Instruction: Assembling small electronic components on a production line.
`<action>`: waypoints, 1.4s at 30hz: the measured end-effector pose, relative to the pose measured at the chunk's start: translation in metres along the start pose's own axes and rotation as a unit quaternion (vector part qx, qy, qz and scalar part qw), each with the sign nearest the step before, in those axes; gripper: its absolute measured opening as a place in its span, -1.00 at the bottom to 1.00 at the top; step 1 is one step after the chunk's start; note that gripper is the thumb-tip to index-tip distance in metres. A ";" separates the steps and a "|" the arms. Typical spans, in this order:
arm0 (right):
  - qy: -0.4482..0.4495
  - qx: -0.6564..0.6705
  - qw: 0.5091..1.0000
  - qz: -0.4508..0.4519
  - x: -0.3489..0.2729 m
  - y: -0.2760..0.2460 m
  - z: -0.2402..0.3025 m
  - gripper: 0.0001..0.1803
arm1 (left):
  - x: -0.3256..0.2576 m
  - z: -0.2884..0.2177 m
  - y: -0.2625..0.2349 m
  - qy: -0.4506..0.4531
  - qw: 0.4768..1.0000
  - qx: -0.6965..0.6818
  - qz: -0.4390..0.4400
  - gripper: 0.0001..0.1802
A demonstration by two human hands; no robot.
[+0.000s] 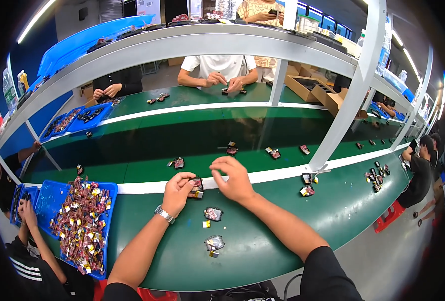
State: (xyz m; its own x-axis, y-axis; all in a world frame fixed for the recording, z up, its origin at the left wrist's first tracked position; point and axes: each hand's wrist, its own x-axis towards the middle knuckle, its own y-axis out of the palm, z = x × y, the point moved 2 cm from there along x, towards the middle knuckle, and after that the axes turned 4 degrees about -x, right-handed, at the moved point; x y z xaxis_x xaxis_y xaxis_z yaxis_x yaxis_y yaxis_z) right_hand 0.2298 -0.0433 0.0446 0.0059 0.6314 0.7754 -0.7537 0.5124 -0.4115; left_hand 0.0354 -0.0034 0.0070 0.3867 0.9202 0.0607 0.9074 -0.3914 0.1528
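Pinching small black-cased module (198,187) by left edge, your left hand (178,192) closed on it; your right hand (234,181) just right of module, thumb and fingers apart. Likely light, stiff-shelled, fragile inside: grip outer rim.

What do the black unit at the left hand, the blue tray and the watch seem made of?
Black unit at the left hand: casing probably plastic, from its dark, stiff-looking rim; finish unclear.
Blue tray: likely smooth moulded plastic, given its even colour.
Watch: probably polished metal; its band looks silvery and shiny.
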 end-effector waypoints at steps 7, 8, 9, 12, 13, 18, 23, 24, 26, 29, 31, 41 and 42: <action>-0.213 -0.270 0.902 -0.262 0.097 -0.129 0.014 -0.75 | 0.017 0.002 -0.055 0.063 0.990 -0.006 -0.129 -0.83; -0.217 -0.337 0.866 -0.298 0.118 -0.168 0.020 -0.69 | 0.020 -0.001 -0.065 0.076 0.986 -0.004 -0.150 -0.82; -0.216 -0.403 0.827 -0.327 0.145 -0.199 0.027 -0.66 | 0.024 -0.003 -0.074 0.098 0.979 -0.023 -0.175 -0.81; -0.149 -0.477 0.809 -0.310 0.207 -0.282 0.004 -0.52 | 0.038 -0.012 -0.100 0.118 0.960 -0.015 -0.252 -0.82; -0.147 -0.473 0.813 -0.305 0.212 -0.294 0.000 -0.52 | 0.041 -0.014 -0.114 0.132 0.954 0.024 -0.269 -0.82; -0.154 -0.504 0.818 -0.229 0.222 -0.318 -0.023 -0.45 | 0.067 -0.008 -0.177 0.121 0.932 0.187 -0.285 -0.82; -0.157 -0.322 0.888 -0.289 0.142 -0.245 -0.007 -0.83 | 0.067 -0.016 -0.192 0.069 0.850 0.426 -0.302 -0.84; -0.097 -0.270 0.920 -0.268 0.122 -0.226 -0.026 -0.87 | 0.069 -0.012 -0.201 0.068 0.850 0.427 -0.302 -0.84; 0.147 -0.264 0.944 -0.128 0.080 -0.200 -0.085 -0.73 | 0.076 -0.003 -0.206 0.061 0.837 0.467 -0.277 -0.81; 0.281 -0.395 0.874 0.041 0.017 -0.166 -0.159 -0.46 | 0.080 0.001 -0.198 0.096 0.779 0.561 -0.263 -0.77; 0.327 -0.403 0.851 0.075 -0.005 -0.148 -0.174 -0.38 | 0.075 0.001 -0.203 0.139 0.769 0.550 -0.295 -0.78; 0.153 -0.095 0.978 0.103 0.008 -0.103 -0.085 -0.29 | 0.016 -0.021 -0.049 0.068 0.975 0.200 -0.063 -0.73; 0.112 -0.023 0.982 0.147 0.011 -0.085 -0.057 -0.29 | 0.009 -0.018 -0.037 0.005 0.992 0.125 -0.004 -0.66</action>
State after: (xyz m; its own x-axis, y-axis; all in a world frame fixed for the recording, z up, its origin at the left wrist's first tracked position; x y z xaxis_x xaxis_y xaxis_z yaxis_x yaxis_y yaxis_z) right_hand 0.3313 -0.0468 0.0609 -0.0596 0.8660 0.4965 -0.7134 0.3109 -0.6280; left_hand 0.0025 0.0197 0.0199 0.3785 0.9229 0.0713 0.9236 -0.3714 -0.0952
